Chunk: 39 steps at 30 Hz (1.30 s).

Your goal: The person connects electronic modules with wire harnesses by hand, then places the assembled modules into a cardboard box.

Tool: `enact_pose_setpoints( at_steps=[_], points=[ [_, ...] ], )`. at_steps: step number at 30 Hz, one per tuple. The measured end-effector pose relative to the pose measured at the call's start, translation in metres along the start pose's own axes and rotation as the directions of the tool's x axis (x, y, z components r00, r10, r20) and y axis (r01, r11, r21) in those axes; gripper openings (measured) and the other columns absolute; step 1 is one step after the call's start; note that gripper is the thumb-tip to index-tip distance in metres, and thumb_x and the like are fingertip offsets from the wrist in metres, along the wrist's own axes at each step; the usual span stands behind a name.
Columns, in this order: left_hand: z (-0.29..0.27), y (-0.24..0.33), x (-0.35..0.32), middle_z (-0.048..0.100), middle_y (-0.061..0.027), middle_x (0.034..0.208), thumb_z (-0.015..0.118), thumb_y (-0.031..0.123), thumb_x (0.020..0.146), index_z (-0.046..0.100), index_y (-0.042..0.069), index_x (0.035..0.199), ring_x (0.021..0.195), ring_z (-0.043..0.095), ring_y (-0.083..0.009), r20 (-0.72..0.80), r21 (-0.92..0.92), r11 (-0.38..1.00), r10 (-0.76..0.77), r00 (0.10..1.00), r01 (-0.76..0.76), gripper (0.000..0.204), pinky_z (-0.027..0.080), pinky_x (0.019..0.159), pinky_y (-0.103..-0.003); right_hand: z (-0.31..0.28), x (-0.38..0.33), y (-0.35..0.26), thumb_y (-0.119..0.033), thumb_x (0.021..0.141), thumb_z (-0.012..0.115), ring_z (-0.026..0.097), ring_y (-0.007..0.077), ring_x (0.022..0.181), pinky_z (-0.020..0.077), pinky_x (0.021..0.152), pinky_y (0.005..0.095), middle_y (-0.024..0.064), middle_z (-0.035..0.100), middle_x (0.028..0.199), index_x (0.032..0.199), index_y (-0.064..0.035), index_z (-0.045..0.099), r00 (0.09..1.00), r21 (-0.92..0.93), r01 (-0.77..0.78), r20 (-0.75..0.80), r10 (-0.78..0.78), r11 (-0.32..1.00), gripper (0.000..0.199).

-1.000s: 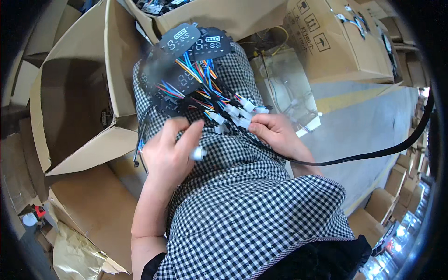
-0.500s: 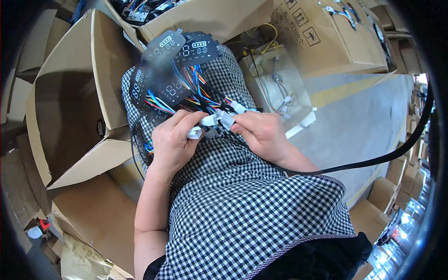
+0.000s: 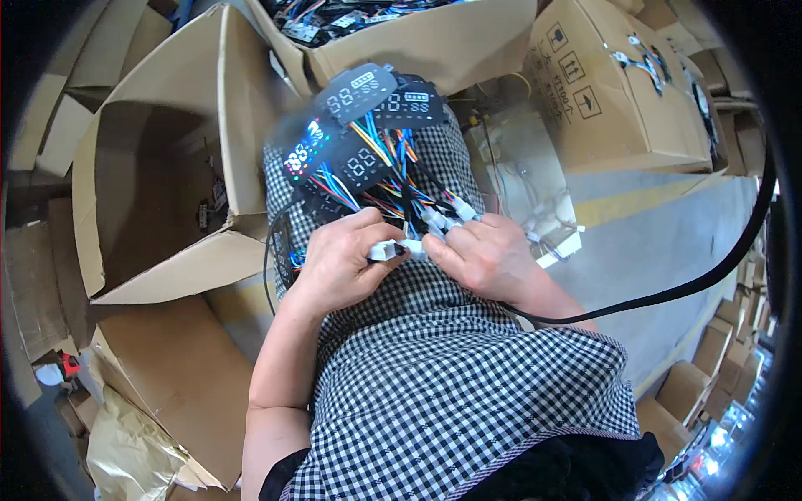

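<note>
Here, the left hand (image 3: 344, 256) has its fingers closed on a white plug (image 3: 385, 250), while the right hand (image 3: 487, 260) pinches a second plug (image 3: 415, 249); the two meet end to end above the lap (image 3: 393, 288), though whether they are locked cannot be told. Coloured wires (image 3: 373, 144) trail from dark panels (image 3: 359, 93) on the lap, and one panel (image 3: 304, 154) glows in several colours, near an open box (image 3: 180, 269).

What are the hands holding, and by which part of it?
Left hand: a white connector, pinched by its housing. Right hand: a second connector, also white, apparently held at its right end.
</note>
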<state>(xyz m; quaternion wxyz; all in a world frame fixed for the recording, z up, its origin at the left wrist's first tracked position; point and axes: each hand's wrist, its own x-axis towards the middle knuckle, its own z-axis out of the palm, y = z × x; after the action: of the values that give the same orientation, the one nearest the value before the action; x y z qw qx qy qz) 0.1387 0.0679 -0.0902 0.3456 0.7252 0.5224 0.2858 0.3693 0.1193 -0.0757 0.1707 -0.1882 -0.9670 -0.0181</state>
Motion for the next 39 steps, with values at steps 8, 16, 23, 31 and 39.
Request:
enact_pose_setpoints(
  at_steps=[8, 16, 23, 31, 39],
  points=[
    [-0.009, 0.013, -0.007, 0.060, -0.0066, 0.083, 0.080, 0.020, 0.075, 0.068, 0.009, 0.095, 0.074, 0.063, -0.0271, 0.025, 0.142, 0.989, 0.041, 0.999, -0.044, 0.025, 0.050, 0.063, -0.037, 0.004, -0.008, -0.005, -0.022, 0.082, 0.066, 0.055, 0.0103, 0.055, 0.0384, 0.051, 0.0290, -0.0042, 0.047, 0.062, 0.093, -0.0129, 0.064, 0.997, 0.071, -0.073, -0.011, 0.074, 0.995, 0.014],
    [-0.041, 0.050, -0.016, 0.069, 0.0011, 0.084, 0.078, 0.014, 0.067, 0.073, 0.014, 0.093, 0.078, 0.061, -0.0201, -0.452, 0.792, 0.556, 0.258, 0.854, 0.251, 0.027, 0.048, 0.066, -0.034, 0.013, -0.042, 0.012, -0.018, 0.079, 0.072, 0.054, 0.0145, 0.051, 0.0346, 0.046, 0.0323, -0.0022, 0.050, 0.061, 0.090, -0.0127, 0.066, 0.912, 0.149, -0.362, -0.147, 0.382, 0.920, 0.014],
    [0.017, -0.001, 0.050, 0.064, 0.0005, 0.124, 0.065, 0.017, 0.076, 0.073, 0.017, 0.099, 0.090, 0.058, -0.0140, 0.161, 0.667, 0.637, 0.384, 0.909, -0.387, 0.024, 0.044, 0.081, -0.033, 0.015, -0.048, 0.009, -0.014, 0.076, 0.075, 0.060, 0.0160, 0.055, 0.0419, 0.047, 0.0318, -0.0008, 0.056, 0.065, 0.092, -0.0111, 0.069, 0.868, 0.202, -0.432, -0.171, 0.466, 0.879, 0.017],
    [0.024, -0.026, 0.031, 0.063, 0.0029, 0.071, 0.067, 0.009, 0.069, 0.072, 0.016, 0.088, 0.076, 0.056, -0.0188, 0.018, 0.470, 0.852, 0.252, 0.967, -0.231, 0.021, 0.042, 0.075, -0.036, 0.027, -0.051, -0.008, -0.019, 0.085, 0.070, 0.065, 0.0235, 0.062, 0.0478, 0.051, 0.0362, 0.0057, 0.066, 0.073, 0.088, -0.0099, 0.068, 0.772, 0.530, -0.545, 0.017, 0.635, 0.649, 0.010],
    [0.030, -0.022, 0.021, 0.066, 0.0030, 0.076, 0.068, 0.012, 0.072, 0.075, 0.016, 0.096, 0.077, 0.055, -0.0191, -0.096, 0.429, 0.885, 0.242, 0.965, -0.179, 0.026, 0.042, 0.075, -0.036, 0.018, -0.028, 0.006, -0.024, 0.092, 0.064, 0.067, 0.0268, 0.067, 0.0496, 0.058, 0.0375, 0.0104, 0.069, 0.077, 0.093, -0.0054, 0.071, 0.754, 0.554, -0.649, 0.378, 0.538, 0.521, 0.020]
  ],
)
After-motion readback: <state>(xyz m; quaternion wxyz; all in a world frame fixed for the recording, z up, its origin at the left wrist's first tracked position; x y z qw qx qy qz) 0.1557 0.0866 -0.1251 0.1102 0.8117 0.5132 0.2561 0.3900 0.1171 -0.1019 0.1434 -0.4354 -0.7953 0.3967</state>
